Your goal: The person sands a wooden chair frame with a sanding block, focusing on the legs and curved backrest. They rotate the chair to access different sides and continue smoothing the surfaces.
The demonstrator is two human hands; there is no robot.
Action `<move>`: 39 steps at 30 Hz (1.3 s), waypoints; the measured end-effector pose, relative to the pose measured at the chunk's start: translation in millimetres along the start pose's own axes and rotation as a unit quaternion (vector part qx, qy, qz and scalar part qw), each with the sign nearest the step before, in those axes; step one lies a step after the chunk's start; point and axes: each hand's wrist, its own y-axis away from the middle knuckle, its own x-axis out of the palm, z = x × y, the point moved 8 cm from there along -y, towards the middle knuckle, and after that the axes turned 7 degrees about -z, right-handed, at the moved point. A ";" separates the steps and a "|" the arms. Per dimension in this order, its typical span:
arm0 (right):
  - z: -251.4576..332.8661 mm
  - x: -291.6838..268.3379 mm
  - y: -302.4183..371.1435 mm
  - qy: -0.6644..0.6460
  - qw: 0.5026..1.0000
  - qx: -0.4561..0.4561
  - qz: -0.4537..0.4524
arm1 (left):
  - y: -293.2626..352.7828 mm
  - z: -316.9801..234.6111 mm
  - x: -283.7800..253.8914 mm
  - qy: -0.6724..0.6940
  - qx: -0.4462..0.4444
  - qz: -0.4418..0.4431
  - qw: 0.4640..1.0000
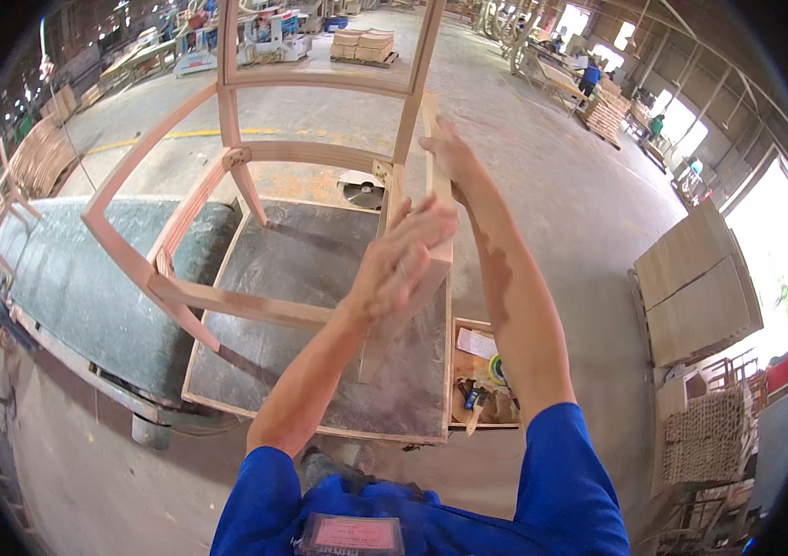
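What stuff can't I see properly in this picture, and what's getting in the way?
All in the head view:
- Top of the wooden chair frame: cut off by the upper edge.
- Left hand: its fingers are too blurred to make out clearly.
- Wood right under that hand: covered by the hand.
- Right side of the wooden tray: behind the right forearm.
- Faraway person in blue: too small to see what they're doing.
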 end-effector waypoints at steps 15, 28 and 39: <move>-51.5 26.6 -9.0 -0.342 0.908 0.239 0.043 | -6.2 0.8 9.2 -0.021 -0.003 0.115 0.993; -31.5 38.4 -7.7 -0.326 0.916 0.227 0.050 | -13.5 25.8 8.5 -0.092 0.129 0.210 0.965; -30.4 37.3 -6.4 -0.405 0.885 0.226 0.037 | -57.6 22.5 14.0 -0.015 0.114 0.280 0.953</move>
